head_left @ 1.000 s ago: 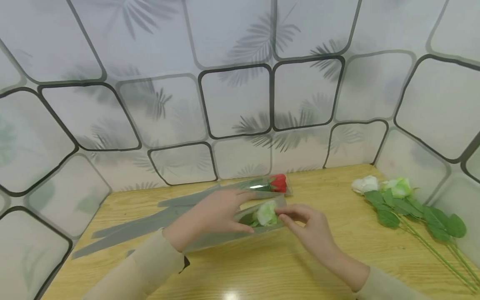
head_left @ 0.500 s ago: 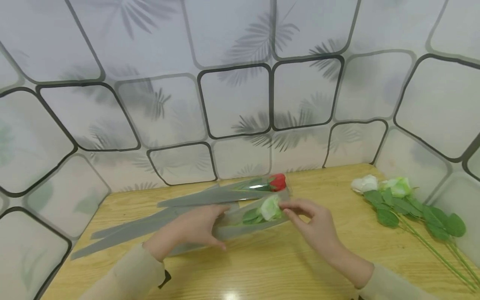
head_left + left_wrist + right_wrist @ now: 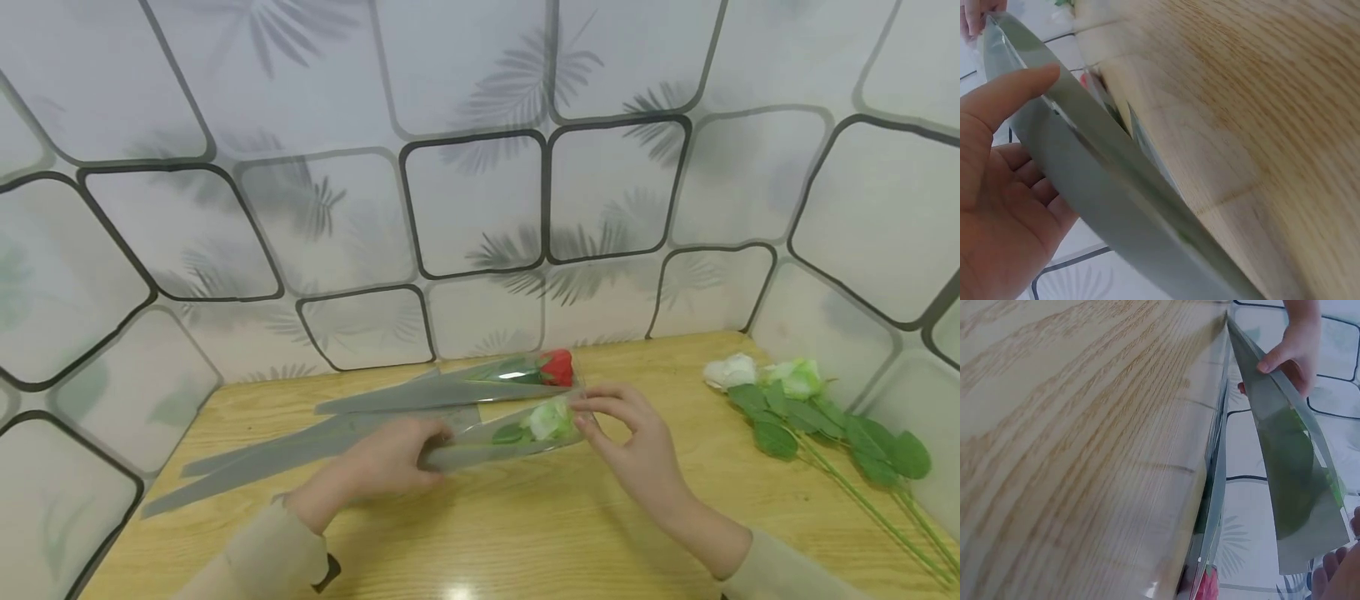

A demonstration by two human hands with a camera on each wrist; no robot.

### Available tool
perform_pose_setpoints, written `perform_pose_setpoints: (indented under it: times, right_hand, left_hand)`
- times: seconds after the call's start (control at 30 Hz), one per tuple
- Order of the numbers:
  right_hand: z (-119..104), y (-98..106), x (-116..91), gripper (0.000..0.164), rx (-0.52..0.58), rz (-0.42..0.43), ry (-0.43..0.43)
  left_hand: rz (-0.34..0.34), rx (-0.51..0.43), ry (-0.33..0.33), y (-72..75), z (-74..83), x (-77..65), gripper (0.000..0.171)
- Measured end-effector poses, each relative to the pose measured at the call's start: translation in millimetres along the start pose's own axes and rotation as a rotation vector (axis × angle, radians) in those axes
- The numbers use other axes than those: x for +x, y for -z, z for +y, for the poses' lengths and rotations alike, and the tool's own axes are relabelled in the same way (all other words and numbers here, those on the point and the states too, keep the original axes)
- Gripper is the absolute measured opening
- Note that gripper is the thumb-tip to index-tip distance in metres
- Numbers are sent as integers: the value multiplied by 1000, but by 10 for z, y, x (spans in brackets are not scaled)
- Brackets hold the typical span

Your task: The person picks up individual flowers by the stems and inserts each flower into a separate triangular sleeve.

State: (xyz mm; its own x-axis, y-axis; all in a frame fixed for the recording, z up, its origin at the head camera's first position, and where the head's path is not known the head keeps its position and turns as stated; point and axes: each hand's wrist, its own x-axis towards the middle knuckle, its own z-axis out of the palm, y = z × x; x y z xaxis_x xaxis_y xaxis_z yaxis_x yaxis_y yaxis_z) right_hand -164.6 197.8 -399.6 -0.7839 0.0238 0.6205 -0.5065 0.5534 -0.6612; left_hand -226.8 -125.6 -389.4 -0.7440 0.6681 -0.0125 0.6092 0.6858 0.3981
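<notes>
A grey and clear flower sleeve slants over the table's middle with a white-green rose inside its wide end. My left hand holds the sleeve partway along; in the left wrist view its thumb lies on the near face and the fingers reach behind. At the wide end, my right hand pinches the sleeve's edge between thumb and fingertips. In the right wrist view the rose's green leaves show dimly through the wrap, and only part of the right hand appears at the lower right.
Behind lies a sleeved red rose. More grey sleeves spread to the left on the wooden table. Loose at the right are a white rose and a pale green rose. A patterned backdrop rises behind.
My left hand has moved left and down along the sleeve, its fingers drawing together on it. The right hand has shifted slightly right, still at the wide end; the rose has moved a little right.
</notes>
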Motion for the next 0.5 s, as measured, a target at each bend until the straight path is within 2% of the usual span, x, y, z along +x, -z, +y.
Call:
perform_pose_setpoints:
  times: [0.07,0.17,0.27,0.4,0.5]
  right_hand:
    - [13,3,-3,20,0,-5,-45]
    - [37,7,5,21,69,-18,-107]
    - [67,14,22,29,163,-33,-188]
    - [104,33,51,47,249,-82,-367]
    - [124,51,78,56,270,-153,-518]
  left_hand:
    - [16,-38,13,-5,-5,2,46]
    - [47,-64,12,-1,-15,10,40]
    - [70,-57,4,10,-28,23,36]
    - [90,-42,-29,32,-36,45,30]
    - [102,-46,-54,50,-32,59,26]
